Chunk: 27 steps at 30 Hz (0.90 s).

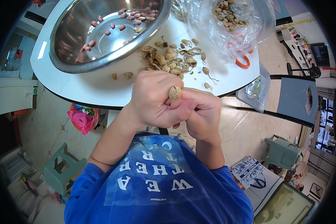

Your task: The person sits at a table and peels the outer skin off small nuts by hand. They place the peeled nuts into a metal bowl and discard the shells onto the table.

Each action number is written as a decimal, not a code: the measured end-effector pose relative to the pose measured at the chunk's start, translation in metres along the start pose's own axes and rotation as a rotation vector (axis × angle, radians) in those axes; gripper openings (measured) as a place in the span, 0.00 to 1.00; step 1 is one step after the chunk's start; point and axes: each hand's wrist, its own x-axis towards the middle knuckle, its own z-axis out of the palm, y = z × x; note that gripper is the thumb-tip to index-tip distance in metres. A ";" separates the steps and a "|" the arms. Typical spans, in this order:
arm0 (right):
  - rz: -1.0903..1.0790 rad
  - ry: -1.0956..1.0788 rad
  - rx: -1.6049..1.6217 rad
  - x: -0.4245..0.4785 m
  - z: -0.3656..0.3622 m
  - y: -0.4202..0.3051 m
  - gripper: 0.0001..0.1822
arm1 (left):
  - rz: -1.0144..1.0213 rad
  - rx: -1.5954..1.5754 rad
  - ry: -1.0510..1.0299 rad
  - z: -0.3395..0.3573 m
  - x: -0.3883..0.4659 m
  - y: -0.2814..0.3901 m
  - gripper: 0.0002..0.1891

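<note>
My left hand [156,98] and my right hand [203,112] meet just in front of the table edge, both closed around one unshelled peanut [174,94]. Its upper end shows between the thumbs and fingers; the rest is hidden. Beyond my hands, a pile of peanut shells [170,57] lies on the white table [100,93]. At the upper left stands a steel basin [106,65] holding shelled peanuts [121,27] with pinkish skins. A clear plastic bag [210,33] at the upper right contains many unshelled peanuts [226,16].
An orange handle [243,62] shows beside the bag. To the right is a grey folding chair [296,95] with a clear plastic container on another seat. A bin with a pink bag [84,119] and a green stool [61,170] stand on the floor at left.
</note>
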 end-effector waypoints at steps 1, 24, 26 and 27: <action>-0.004 0.003 0.015 0.000 0.001 0.000 0.08 | 0.010 0.003 0.004 0.000 0.000 -0.001 0.20; 0.122 -0.148 0.208 0.020 -0.039 0.006 0.08 | -0.380 -0.757 0.051 -0.003 -0.009 0.005 0.20; 0.162 -0.140 0.216 0.019 -0.040 0.005 0.09 | -0.318 -0.659 0.044 -0.005 -0.012 0.000 0.18; 0.161 -0.119 0.221 0.019 -0.042 0.003 0.10 | -0.294 -0.569 0.082 -0.004 -0.011 0.001 0.17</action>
